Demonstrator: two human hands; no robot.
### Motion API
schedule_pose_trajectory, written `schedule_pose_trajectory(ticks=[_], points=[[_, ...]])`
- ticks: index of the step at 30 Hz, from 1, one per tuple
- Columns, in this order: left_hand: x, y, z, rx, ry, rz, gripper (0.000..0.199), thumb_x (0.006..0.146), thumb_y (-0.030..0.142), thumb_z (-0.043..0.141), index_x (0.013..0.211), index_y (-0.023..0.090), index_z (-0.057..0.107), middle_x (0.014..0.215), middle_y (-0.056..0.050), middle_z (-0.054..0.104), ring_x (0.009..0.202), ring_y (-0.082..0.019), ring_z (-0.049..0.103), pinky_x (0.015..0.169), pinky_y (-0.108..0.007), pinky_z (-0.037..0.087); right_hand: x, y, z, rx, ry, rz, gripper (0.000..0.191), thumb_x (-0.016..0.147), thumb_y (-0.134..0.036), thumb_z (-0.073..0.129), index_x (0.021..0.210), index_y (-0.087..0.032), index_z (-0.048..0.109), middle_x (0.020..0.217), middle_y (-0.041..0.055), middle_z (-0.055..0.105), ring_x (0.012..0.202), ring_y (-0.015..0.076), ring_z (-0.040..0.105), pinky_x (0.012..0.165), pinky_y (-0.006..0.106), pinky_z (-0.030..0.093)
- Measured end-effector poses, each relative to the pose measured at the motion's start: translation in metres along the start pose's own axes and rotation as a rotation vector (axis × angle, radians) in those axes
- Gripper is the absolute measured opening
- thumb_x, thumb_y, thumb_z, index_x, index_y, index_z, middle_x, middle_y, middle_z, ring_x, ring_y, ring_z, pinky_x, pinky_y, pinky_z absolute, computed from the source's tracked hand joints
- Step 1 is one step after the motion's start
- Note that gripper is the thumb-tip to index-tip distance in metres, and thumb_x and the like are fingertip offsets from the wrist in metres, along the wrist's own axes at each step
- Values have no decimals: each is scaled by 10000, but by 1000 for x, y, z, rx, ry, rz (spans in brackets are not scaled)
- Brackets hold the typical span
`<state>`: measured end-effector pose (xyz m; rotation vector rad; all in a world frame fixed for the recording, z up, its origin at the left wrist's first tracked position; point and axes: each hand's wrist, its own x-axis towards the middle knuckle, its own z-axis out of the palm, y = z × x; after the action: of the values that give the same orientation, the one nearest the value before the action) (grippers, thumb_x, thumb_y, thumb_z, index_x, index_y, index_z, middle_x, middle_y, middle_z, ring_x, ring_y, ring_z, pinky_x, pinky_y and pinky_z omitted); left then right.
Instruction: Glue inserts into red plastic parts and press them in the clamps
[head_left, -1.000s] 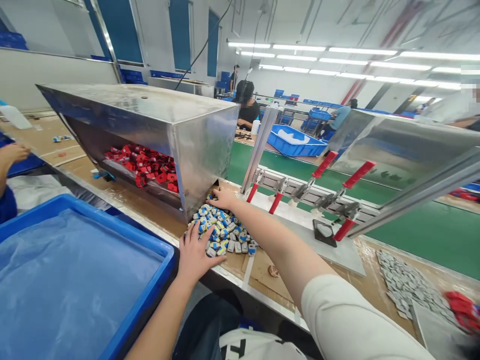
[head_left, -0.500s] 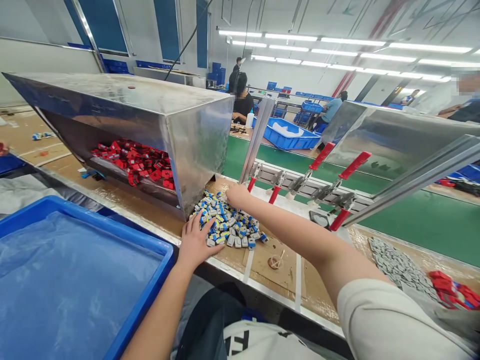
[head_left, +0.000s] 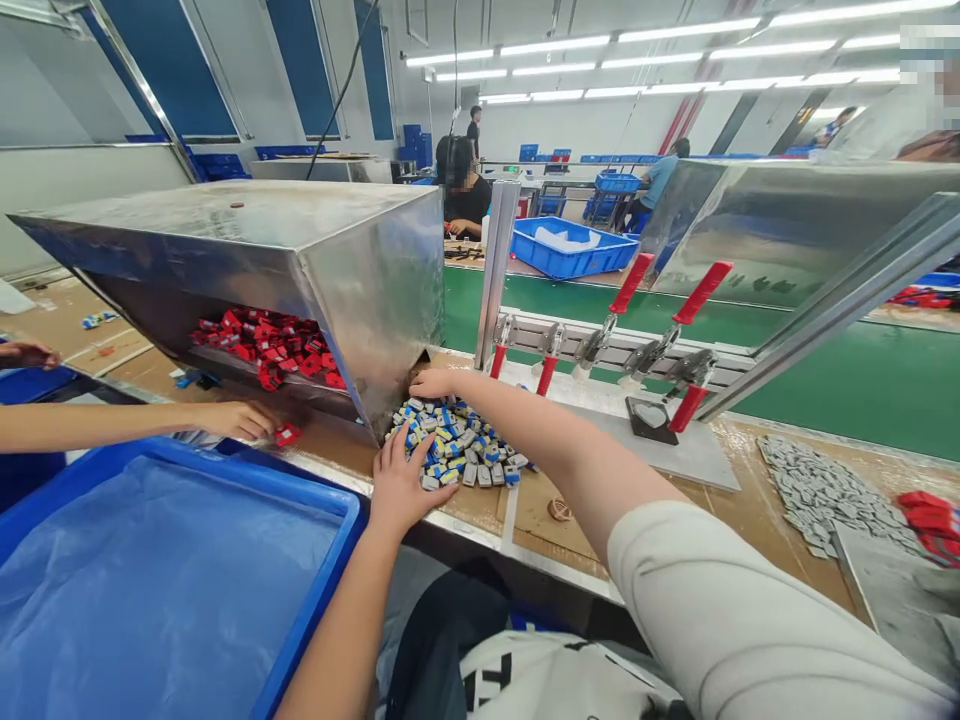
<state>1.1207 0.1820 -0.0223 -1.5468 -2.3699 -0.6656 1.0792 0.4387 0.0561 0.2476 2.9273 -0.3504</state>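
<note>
A pile of small blue, white and yellow parts [head_left: 469, 445] lies on the brown work surface beside the metal bin [head_left: 375, 290]. My left hand [head_left: 403, 477] rests at the pile's near left edge, fingers spread against the parts. At the far left edge of the pile, by the bin's corner, is my right hand [head_left: 435, 384]. Its fingers are curled down, and whatever they hold is hidden. Red parts [head_left: 274, 345] fill the mouth of the bin.
Another person's hand [head_left: 244, 421] touches a red part at the left. A lined blue tray [head_left: 150, 580] stands near left. Toggle clamps with red handles [head_left: 630, 283] stand on a frame at right. Flat grey pieces [head_left: 832, 495] lie far right.
My right hand has moved left along the back of the pile toward the bin. Another person's hand has come in from the left to a red part. The camera view has shifted.
</note>
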Motion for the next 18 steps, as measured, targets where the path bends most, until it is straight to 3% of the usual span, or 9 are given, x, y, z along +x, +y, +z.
schedule_pose_trajectory(ticks=[4,9,13,18], points=[[2,-3,0,-40,11,64,768,820,505,851,1520,300,610,1696,-155,420,1517,-411,448,1245,-582,405,-16,3,-11,-109,-58,11,374,1008,-383,576,1123,-153,848,1166,133,831,1067,270,777,932,308,577],[13,-10,1,-53,-34,106,713,843,447,822,1513,301,628,1671,-135,469,1488,-398,470,1216,-567,439,-55,8,-8,-224,-18,62,438,1045,-401,518,1106,-111,840,1193,209,803,1171,350,741,1019,421,566],[26,-12,-1,-31,-75,121,626,866,428,794,1467,294,675,1660,-118,495,1466,-387,482,1192,-549,461,-80,16,0,-267,20,129,302,989,-329,629,1072,-115,824,1160,201,793,1136,354,730,1017,456,577],[26,-4,-7,45,-72,91,673,891,433,741,1535,283,615,1686,-128,474,1491,-389,466,1182,-558,450,-57,20,1,-224,209,219,409,1055,-369,533,1344,-128,691,1426,237,646,1349,380,587,1107,510,529]])
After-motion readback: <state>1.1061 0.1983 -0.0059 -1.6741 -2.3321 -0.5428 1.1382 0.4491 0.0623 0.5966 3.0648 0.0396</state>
